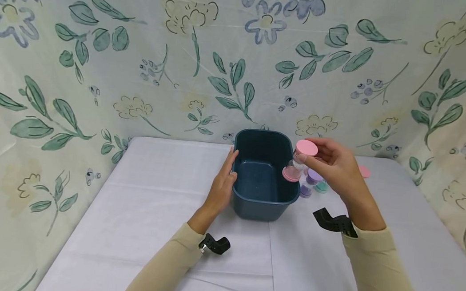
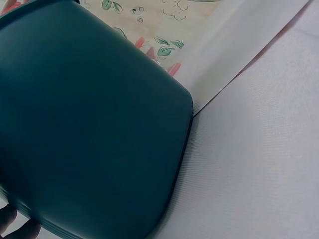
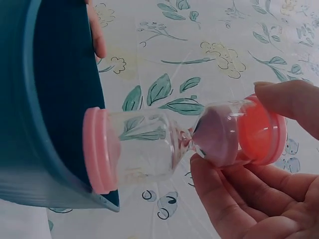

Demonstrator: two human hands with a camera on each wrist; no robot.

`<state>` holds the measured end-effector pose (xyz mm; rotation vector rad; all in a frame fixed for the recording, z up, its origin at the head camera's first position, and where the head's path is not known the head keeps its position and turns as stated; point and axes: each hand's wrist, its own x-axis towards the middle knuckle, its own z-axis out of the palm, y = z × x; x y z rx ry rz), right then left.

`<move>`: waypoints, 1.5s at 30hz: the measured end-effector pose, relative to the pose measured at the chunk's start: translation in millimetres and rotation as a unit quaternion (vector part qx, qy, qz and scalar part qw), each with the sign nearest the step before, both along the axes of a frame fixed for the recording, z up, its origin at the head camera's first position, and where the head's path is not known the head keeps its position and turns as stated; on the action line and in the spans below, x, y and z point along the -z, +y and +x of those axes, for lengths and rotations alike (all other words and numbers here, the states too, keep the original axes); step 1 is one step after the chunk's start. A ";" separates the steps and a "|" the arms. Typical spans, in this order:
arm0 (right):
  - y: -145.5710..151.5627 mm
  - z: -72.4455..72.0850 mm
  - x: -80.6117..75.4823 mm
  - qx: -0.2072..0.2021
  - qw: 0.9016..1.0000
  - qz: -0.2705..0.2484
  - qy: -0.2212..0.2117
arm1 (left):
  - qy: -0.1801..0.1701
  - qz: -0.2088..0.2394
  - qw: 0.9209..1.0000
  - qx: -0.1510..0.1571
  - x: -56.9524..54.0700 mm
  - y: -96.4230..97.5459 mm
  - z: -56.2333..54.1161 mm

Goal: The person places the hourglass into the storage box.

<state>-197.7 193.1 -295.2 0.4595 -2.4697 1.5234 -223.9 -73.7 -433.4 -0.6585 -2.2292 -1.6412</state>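
Head view shows the right hand (image 1: pixel 337 166), fingers pinching one end of a pink-capped hourglass (image 3: pixel 187 138) at a blue bin's (image 1: pixel 255 210) right rim, likely light, slick and fragile, best held by its stiff caps, while the left hand (image 1: pixel 219 187), fingers nearly straight, touches the bin's left side.

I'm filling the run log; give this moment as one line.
left hand: touches blue bin | right hand: grips pink-capped hourglass | purple caps: right of bin
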 end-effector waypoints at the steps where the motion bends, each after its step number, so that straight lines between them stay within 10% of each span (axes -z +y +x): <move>1: -1.7 -0.6 1.0 -0.004 1.000 -0.001 -0.003 | -0.001 -0.001 1.000 -0.001 -0.1 0.1 0.1; 45: -70.2 -27.6 52.7 -0.127 0.989 0.016 -0.072 | -0.016 -0.015 1.000 -0.013 0.2 1.3 2.1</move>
